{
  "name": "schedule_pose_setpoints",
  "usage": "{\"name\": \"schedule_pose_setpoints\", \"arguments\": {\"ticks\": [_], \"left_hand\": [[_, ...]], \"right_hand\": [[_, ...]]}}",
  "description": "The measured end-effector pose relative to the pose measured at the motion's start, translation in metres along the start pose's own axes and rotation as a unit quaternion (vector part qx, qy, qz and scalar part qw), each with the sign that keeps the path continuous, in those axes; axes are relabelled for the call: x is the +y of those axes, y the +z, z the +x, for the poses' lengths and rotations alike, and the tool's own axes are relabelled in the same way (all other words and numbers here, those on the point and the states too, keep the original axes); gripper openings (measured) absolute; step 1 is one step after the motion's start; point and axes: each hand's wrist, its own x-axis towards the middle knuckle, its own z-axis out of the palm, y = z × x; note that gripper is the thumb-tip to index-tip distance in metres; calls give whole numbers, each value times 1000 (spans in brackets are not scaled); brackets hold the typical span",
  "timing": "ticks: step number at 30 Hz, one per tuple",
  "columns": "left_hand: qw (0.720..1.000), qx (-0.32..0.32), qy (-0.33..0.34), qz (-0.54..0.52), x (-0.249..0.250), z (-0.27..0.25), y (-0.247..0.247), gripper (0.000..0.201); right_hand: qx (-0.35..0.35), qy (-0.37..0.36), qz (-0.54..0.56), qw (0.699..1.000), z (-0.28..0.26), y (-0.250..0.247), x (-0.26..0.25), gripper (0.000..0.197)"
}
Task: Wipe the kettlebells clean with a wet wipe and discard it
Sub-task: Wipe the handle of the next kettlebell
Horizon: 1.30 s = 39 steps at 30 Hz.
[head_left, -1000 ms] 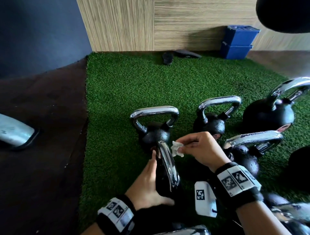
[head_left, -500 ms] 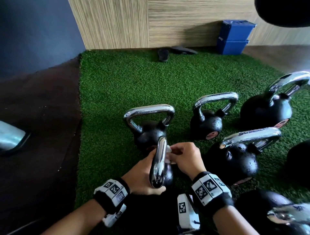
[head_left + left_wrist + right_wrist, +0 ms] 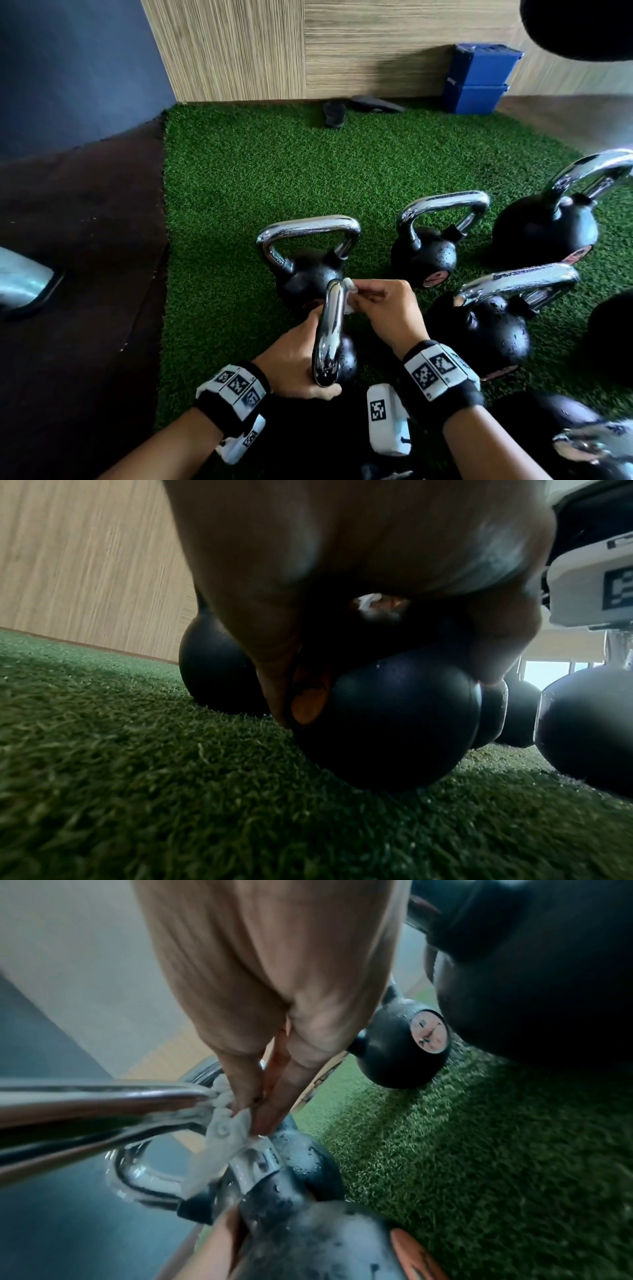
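A small black kettlebell (image 3: 345, 356) with a chrome handle (image 3: 329, 335) stands on the green turf in front of me. My left hand (image 3: 294, 363) grips its black body (image 3: 387, 723) from the left, thumb and fingers curled round it. My right hand (image 3: 387, 308) pinches a crumpled white wet wipe (image 3: 350, 291) against the far end of the handle. In the right wrist view the wet wipe (image 3: 222, 1134) is bunched between fingertips (image 3: 267, 1118) and chrome handle (image 3: 103, 1102).
Several more black kettlebells (image 3: 424, 253) with chrome handles stand on the turf (image 3: 239, 192) behind and to the right. Blue boxes (image 3: 476, 82) and dark slippers (image 3: 334, 114) lie by the wooden wall. Dark flooring (image 3: 75, 274) lies to the left.
The held kettlebell has come upright, its handle swinging toward me. My right hand has brought the wipe from beside the handle onto its far end and rubs there.
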Motion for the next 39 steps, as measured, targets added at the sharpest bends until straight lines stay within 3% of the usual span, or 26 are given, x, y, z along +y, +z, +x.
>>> {"name": "schedule_pose_setpoints", "arguments": {"ticks": [4,9,15,20,27,35,39], "left_hand": [[1000,-2,-4,8,-2,5,-3,119],[1000,2,-1,14,-12,7,-2,108],[1000,7,-21,4,-12,9,-3,105],[999,-8,-38,6,-11,7,-6,84],[998,-23,-55,-31,-10,9,-10,92],[997,4,-65,-47,-12,7,-8,77],[997,-26,-46,-54,-5,4,-9,96]], "right_hand": [[-8,-50,14,999,5,-6,-6,22],[-142,-123,-25,982,-4,-20,-21,20],[-199,-42,77,976,1,-24,-35,22],[-297,-23,72,952,-13,-20,-40,25],[-345,9,46,938,-19,-17,-39,27],[-327,12,-53,944,-18,-8,-23,26],[-336,-4,-62,940,-19,-7,-18,17]]}}
